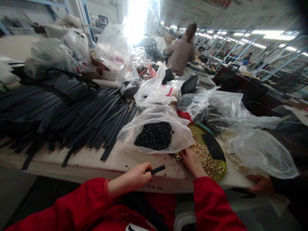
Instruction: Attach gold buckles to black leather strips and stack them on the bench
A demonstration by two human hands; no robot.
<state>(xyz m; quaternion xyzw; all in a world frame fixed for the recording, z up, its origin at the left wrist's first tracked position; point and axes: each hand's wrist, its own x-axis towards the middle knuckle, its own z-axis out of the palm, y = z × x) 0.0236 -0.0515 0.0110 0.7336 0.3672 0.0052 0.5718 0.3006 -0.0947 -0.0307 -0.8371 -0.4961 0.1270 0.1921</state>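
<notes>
My left hand (134,177) is closed on the end of a short black strap piece (157,169), held just above the front edge of the worktable (96,162). My right hand (191,160) reaches into a round gold tray (222,168) of small gold metal buckles (207,158); its fingertips are hidden among them. An open clear bag of small black rings (155,135) sits just beyond both hands. Both my sleeves are red.
A large heap of long black straps (72,112) covers the table's left. Several clear plastic bags (260,154) crowd the middle and right. A dark flat object (213,146) lies on the tray. Another person's hand (261,184) grips the table edge at right. A person (181,51) stands farther back.
</notes>
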